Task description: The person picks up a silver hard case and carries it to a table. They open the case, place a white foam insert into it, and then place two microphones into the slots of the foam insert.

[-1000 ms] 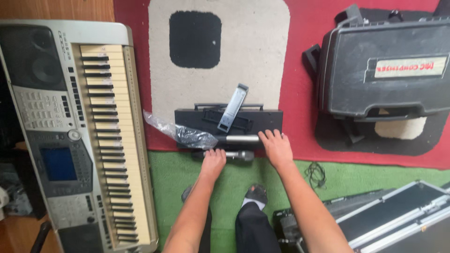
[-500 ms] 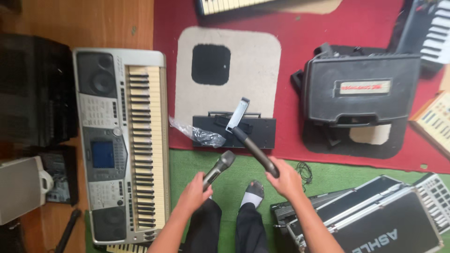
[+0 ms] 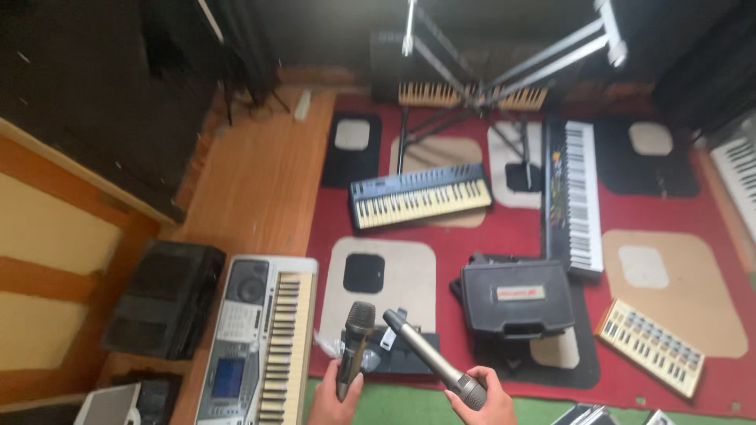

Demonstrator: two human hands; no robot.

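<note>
While both hands sit low at the bottom edge of the view, each one is wrapped around a microphone. The left hand (image 3: 337, 401) grips a dark microphone (image 3: 354, 346) by its body, fingers closed round it, and holds it nearly upright with the mesh head on top. The right hand (image 3: 487, 403) is clamped on the lower end of a silver-grey microphone (image 3: 425, 352), and that one leans up and to the left, its head ending just beside the dark one's head without touching it. The two hands are apart, with a stretch of green floor covering between them.

Just beyond the hands, behind the two microphones, lies a flat black case (image 3: 409, 352) on the red carpet (image 3: 512, 228). Left of the left hand, a silver keyboard (image 3: 260, 338) lies lengthwise, its keys running away from the hands. Right of the right hand and a little further out sits a black hard case (image 3: 516, 297); further right, a small cream controller with rows of pads (image 3: 650, 346). Well beyond the hands, a blue keyboard (image 3: 420, 195) lies across the carpet, a black keyboard (image 3: 572, 197) lies lengthwise to its right, and a metal stand (image 3: 504, 71) rises above them, somewhat blurred.
</note>
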